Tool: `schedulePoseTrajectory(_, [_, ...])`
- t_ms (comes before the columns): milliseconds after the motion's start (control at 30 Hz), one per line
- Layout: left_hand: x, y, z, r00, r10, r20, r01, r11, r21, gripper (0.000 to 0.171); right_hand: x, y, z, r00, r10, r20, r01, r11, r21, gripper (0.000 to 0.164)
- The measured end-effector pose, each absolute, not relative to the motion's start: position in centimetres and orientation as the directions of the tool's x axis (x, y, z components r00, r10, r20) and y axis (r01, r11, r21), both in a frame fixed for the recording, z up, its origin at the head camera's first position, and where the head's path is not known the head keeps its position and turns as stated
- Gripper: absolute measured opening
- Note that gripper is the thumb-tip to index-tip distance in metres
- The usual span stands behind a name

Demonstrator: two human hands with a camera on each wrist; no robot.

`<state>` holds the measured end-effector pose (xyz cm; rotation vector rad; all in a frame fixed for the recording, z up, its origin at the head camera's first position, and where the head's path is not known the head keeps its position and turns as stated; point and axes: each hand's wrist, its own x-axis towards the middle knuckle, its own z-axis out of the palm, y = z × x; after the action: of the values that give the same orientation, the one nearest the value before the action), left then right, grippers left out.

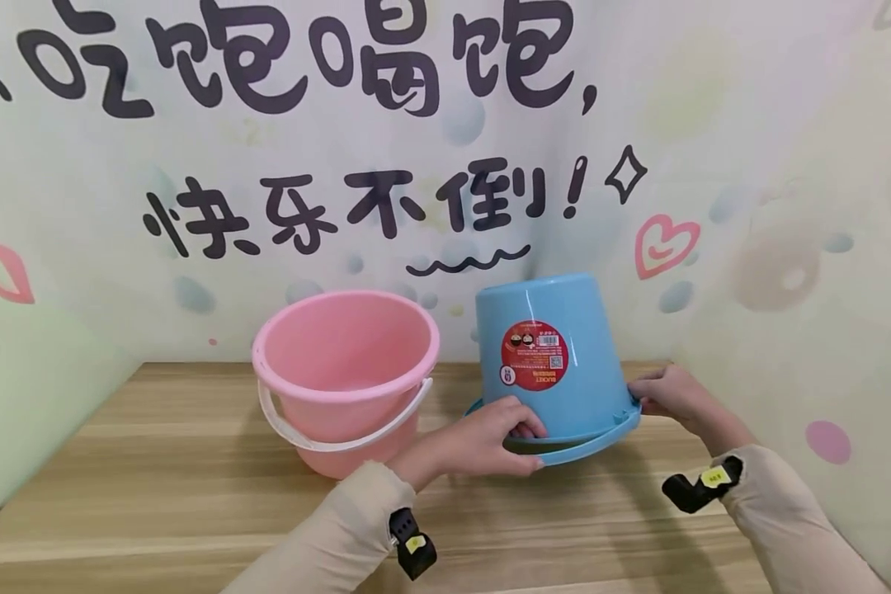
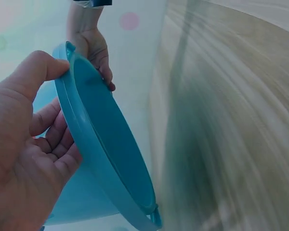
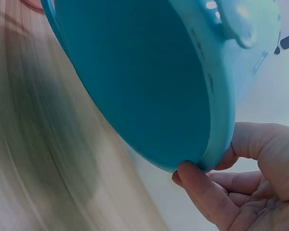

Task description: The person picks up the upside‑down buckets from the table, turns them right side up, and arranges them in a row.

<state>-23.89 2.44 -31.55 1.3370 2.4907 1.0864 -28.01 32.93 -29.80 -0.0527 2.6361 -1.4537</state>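
Observation:
A light blue bucket (image 1: pixel 590 355) is upside down and slightly tilted, its mouth raised off the table in the wrist views. A round red label (image 1: pixel 532 356) on its side reads inverted. My left hand (image 1: pixel 483 437) grips the near side of the mouth, thumb on the blue handle (image 2: pixel 94 151) lying along the rim, other fingers curled against the outer wall. Across from it, my right hand (image 1: pixel 676 398) pinches the rim (image 3: pixel 221 125) between thumb and fingers. To the left stands an upright pink bucket (image 1: pixel 341 417), its white handle (image 1: pixel 345 445) hanging in front.
A wood-grain table (image 1: pixel 156 487) carries the pink bucket. Close behind is a pale printed backdrop (image 1: pixel 453 313) with black lettering and hearts, and side panels (image 1: pixel 846 346) bound the table. Black wrist cameras (image 1: pixel 414 544) sit on both beige sleeves.

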Motion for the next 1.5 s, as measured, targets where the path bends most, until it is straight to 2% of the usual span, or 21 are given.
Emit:
schedulePoseTrajectory(300, [-22.9, 1.8, -30.6, -0.651, 0.724, 0.228, 0.588, 0.291, 0.755, 0.027, -26.5, 32.2, -29.1, -0.988, -0.118, -0.096, 0.022, 0.515, -0.857, 0.027])
schedulePoseTrajectory(733, [-22.4, 1.2, -28.8, -0.7, 0.673, 0.24, 0.482, 0.198, 0.854, 0.029, -25.6, 31.7, -25.5, -0.979, -0.171, -0.112, 0.01, 0.509, -0.861, 0.032])
schedulePoseTrajectory(933, [-22.5, 1.0, -28.4, -0.724, 0.65, 0.232, 0.449, 0.187, 0.874, 0.031, -25.7, 31.6, -23.5, -0.972, -0.203, -0.123, -0.024, 0.599, -0.8, 0.036])
schedulePoseTrajectory(1167, [-22.5, 1.0, -27.9, -0.744, 0.612, 0.268, 0.411, 0.103, 0.906, 0.036, -25.6, 31.4, -20.4, -0.971, -0.2, -0.131, -0.051, 0.709, -0.704, 0.041])
schedulePoseTrajectory(1500, [-22.3, 0.8, -27.8, -0.805, 0.564, 0.184, 0.238, 0.024, 0.971, 0.04, -25.9, 30.7, -17.9, -0.976, -0.163, -0.147, -0.035, 0.775, -0.632, 0.043])
